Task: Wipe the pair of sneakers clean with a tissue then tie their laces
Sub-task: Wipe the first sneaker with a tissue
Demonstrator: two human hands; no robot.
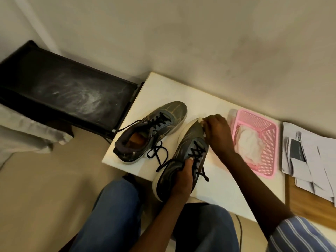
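Note:
Two grey sneakers with black laces are on a white table [163, 88]. The left sneaker [151, 131] stands alone with its laces loose, one lace trailing off the table's left edge. My left hand [183, 179] grips the right sneaker [189, 148] at its opening, thumb on the tongue, heel hanging over the front edge. My right hand [218, 133] holds a small white tissue [201, 120] against the toe of that sneaker. Most of the tissue is hidden under my fingers.
A pink plastic basket [263, 124] with crumpled white tissues [249, 144] sits right of the sneakers. Papers [305, 157] lie at the far right on a wooden surface. A black dusty bench [63, 88] stands to the left. My knees in blue jeans are below the table.

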